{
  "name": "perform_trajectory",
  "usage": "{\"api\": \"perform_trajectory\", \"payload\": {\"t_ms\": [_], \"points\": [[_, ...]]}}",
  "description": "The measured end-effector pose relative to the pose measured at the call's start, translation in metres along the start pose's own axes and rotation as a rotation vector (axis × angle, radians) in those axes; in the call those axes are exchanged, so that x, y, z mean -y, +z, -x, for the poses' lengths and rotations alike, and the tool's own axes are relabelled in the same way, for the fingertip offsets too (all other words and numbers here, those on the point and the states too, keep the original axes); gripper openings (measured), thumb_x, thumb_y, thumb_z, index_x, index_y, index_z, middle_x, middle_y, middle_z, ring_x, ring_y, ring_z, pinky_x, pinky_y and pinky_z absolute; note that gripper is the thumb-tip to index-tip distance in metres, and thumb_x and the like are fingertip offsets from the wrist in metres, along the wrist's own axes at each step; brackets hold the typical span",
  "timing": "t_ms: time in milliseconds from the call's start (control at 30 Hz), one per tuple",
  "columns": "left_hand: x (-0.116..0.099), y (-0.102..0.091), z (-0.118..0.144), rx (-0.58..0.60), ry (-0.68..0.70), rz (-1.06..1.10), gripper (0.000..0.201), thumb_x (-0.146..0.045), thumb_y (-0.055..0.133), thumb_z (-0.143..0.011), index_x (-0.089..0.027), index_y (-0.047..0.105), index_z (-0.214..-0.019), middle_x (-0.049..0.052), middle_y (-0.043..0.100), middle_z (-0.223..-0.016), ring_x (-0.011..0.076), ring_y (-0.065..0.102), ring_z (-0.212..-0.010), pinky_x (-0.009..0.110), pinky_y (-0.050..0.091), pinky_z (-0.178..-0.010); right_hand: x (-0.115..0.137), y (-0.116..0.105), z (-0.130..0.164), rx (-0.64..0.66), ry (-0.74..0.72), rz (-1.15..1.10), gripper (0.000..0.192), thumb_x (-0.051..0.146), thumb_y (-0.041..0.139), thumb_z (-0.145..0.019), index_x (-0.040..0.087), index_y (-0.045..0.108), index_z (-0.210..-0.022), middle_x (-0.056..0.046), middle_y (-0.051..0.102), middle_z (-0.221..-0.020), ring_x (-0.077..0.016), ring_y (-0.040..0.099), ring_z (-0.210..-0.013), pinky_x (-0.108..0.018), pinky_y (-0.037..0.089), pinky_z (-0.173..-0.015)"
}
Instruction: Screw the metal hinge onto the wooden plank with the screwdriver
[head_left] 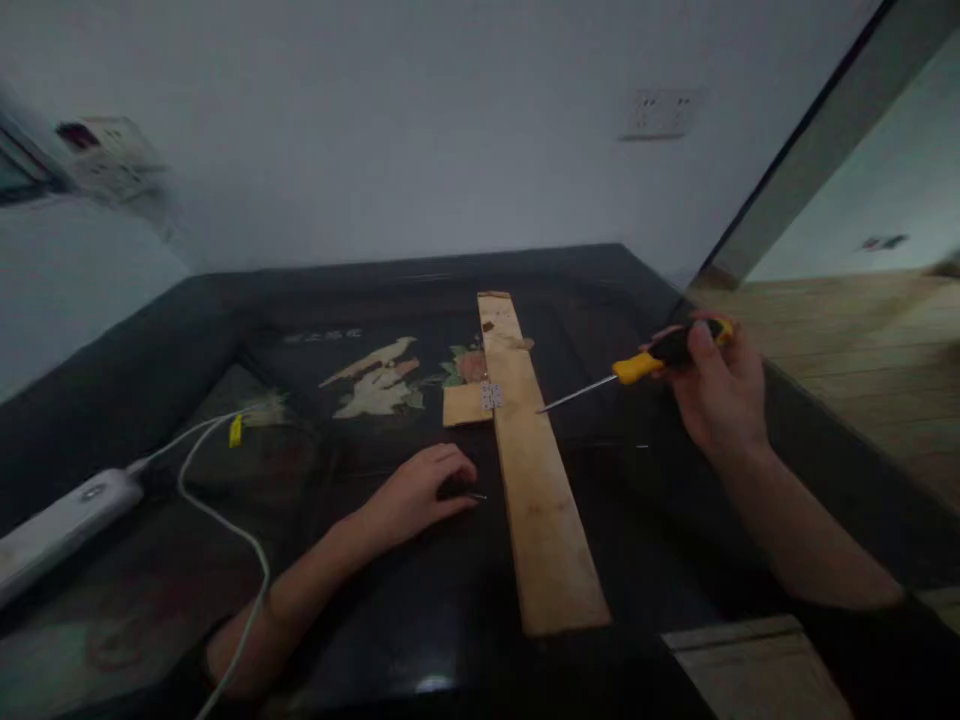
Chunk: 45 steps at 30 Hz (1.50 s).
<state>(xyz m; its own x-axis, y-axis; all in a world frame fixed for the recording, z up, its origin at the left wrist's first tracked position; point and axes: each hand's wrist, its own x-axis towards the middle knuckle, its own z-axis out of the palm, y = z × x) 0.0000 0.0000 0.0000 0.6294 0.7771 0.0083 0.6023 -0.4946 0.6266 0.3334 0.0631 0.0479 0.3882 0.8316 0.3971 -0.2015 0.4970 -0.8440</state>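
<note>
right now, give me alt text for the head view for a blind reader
Right hand holds a yellow-black screwdriver, its tip over a long wooden board. A hinge bridges it and a smaller piece; the left hand holds a thin metal item.

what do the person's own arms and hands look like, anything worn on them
The left hand and right hand are bare. Both forearms are uncovered too, up to dark sleeves near the lower edge; their fabric is too dim to make out.
</note>
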Motion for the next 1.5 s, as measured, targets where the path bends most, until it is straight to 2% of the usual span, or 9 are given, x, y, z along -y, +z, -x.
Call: {"api": "perform_trajectory", "payload": {"t_ms": [100,200,333,467,700,900,1067,1233,1500], "points": [[0.002,0.009,0.000,0.005,0.016,-0.051,0.015,-0.024,0.069,-0.083,-0.019,0.061,-0.094,0.004,0.062,-0.099,0.0189,0.057,-0.095,0.031,0.045,-0.085,-0.009,-0.028,0.009,-0.148,0.045,-0.045,0.032,0.033,0.081,-0.068,0.022,0.055,-0.086,0.002,0.070,-0.072,-0.0166,0.071,-0.069,-0.022,0.054,-0.051],[0.004,0.015,0.000,0.003,0.031,-0.103,0.009,-0.023,0.066,-0.085,-0.019,0.061,-0.092,0.004,0.063,-0.099,0.0194,0.057,-0.095,0.033,0.044,-0.086,-0.011,-0.040,0.018,-0.156,0.024,0.004,0.026,0.029,0.076,-0.073,0.023,0.057,-0.089,-0.002,0.073,-0.086,-0.0188,0.072,-0.081,-0.026,0.058,-0.057],[0.006,0.017,-0.002,-0.010,0.055,-0.148,0.006,-0.024,0.059,-0.090,-0.019,0.061,-0.087,0.004,0.065,-0.096,0.0191,0.057,-0.092,0.033,0.044,-0.084,-0.010,-0.034,0.032,0.012,-0.099,0.233,0.019,0.026,0.072,-0.079,0.023,0.063,-0.095,-0.005,0.072,-0.107,-0.0219,0.070,-0.099,-0.040,0.061,-0.077],[0.005,0.016,-0.001,-0.071,0.027,-0.064,0.012,-0.027,0.056,-0.091,-0.019,0.061,-0.086,0.004,0.066,-0.089,0.0174,0.059,-0.085,0.030,0.046,-0.078,-0.016,-0.025,0.047,0.263,-0.267,0.557,0.014,0.021,0.070,-0.081,0.022,0.066,-0.094,-0.007,0.070,-0.112,-0.0244,0.065,-0.110,-0.047,0.053,-0.096],[0.004,0.014,-0.001,-0.276,-0.205,0.298,0.014,-0.032,0.064,-0.083,-0.018,0.064,-0.081,0.001,0.065,-0.075,0.0140,0.061,-0.070,0.024,0.048,-0.066,-0.028,-0.027,0.054,0.580,-0.404,0.734,0.014,0.015,0.062,-0.085,0.023,0.067,-0.096,-0.009,0.069,-0.116,-0.0245,0.063,-0.114,-0.046,0.051,-0.100],[0.008,0.011,-0.003,-0.351,-0.296,0.506,0.022,-0.032,0.064,-0.081,-0.017,0.070,-0.097,0.002,0.069,-0.074,0.0150,0.066,-0.071,0.025,0.052,-0.068,-0.041,-0.031,0.054,0.786,-0.337,0.827,0.026,0.012,0.052,-0.086,0.024,0.068,-0.104,-0.009,0.063,-0.129,-0.0244,0.054,-0.127,-0.049,0.045,-0.108],[0.009,0.012,-0.004,-0.362,-0.317,0.609,0.022,-0.036,0.065,-0.082,-0.016,0.069,-0.092,0.003,0.072,-0.074,0.0159,0.068,-0.071,0.026,0.054,-0.069,-0.053,-0.035,0.058,0.841,-0.209,0.942,0.034,0.011,0.048,-0.085,0.024,0.063,-0.114,-0.009,0.052,-0.142,-0.0252,0.041,-0.139,-0.051,0.038,-0.114],[0.004,0.013,-0.004,-0.399,-0.326,0.739,0.022,-0.035,0.068,-0.082,-0.016,0.062,-0.090,0.007,0.075,-0.081,0.0163,0.070,-0.075,0.028,0.056,-0.073,-0.058,-0.034,0.060,0.933,-0.116,1.000,0.033,0.013,0.046,-0.087,0.022,0.057,-0.117,-0.012,0.044,-0.148,-0.0258,0.037,-0.141,-0.052,0.033,-0.116],[0.000,0.016,-0.005,-0.462,-0.272,0.709,0.019,-0.033,0.068,-0.081,-0.016,0.061,-0.086,0.005,0.072,-0.081,0.0161,0.070,-0.076,0.027,0.056,-0.072,-0.045,-0.029,0.058,0.915,-0.059,0.956,0.051,0.030,0.053,-0.090,0.027,0.042,-0.139,-0.011,0.040,-0.151,-0.0265,0.035,-0.142,-0.051,0.032,-0.116]]}}
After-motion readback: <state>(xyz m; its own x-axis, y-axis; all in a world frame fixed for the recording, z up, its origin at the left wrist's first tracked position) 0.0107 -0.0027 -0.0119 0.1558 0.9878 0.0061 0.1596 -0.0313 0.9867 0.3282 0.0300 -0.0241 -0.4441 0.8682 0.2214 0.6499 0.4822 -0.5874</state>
